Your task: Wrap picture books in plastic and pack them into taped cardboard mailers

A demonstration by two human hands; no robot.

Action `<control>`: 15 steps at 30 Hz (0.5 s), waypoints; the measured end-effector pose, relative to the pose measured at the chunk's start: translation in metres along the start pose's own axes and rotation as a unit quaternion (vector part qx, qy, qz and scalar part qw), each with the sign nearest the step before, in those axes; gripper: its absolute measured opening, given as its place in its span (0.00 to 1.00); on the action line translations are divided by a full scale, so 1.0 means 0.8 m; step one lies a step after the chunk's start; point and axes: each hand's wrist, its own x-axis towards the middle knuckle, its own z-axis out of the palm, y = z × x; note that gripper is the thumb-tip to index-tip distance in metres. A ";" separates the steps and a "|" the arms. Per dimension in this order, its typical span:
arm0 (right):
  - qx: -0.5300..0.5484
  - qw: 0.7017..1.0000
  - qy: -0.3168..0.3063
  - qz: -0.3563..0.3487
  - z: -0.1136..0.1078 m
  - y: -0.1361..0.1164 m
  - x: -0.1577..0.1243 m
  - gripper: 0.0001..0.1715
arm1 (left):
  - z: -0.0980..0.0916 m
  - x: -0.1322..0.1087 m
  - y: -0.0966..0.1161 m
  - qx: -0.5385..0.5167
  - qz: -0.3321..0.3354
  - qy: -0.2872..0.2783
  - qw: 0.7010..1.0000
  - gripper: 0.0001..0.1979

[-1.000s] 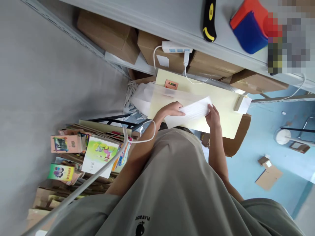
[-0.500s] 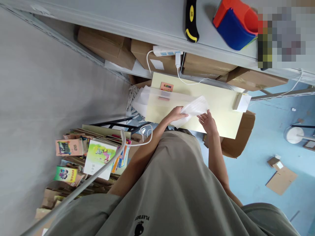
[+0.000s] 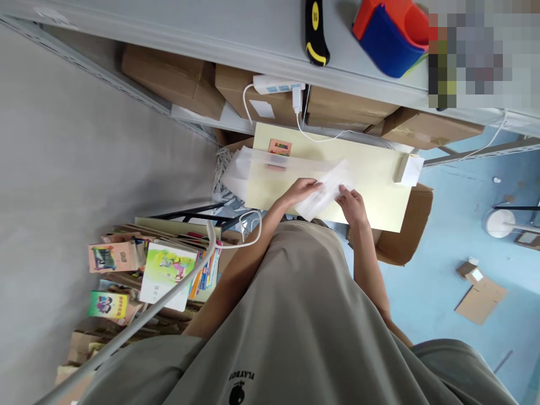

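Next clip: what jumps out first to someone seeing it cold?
Both hands, left hand and right hand, hold a white plastic bag over a pale yellow tabletop at centre. Upper right, a red-and-blue tape dispenser sits on the grey shelf; children's books pile lower left.

A pixelated patch (image 3: 481, 56) blurs, perhaps, items on the shelf (image 3: 211, 22).

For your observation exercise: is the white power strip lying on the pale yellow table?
No, the white power strip sits on cardboard boxes beyond the pale yellow table.

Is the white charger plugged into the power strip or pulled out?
Plugged in. The white charger sits pushed into the power strip, and its cord trails across the pale yellow table.
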 end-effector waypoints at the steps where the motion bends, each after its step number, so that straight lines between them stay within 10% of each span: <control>1: 0.000 1.000 0.003 -0.008 -0.003 -0.001 0.000 0.29 | -0.001 0.000 0.001 -0.008 0.005 -0.005 1.000 0.37; 15: -0.108 0.994 -0.009 0.011 0.027 0.015 -0.003 0.38 | 0.011 -0.008 0.004 -0.057 -0.093 0.013 0.994 0.34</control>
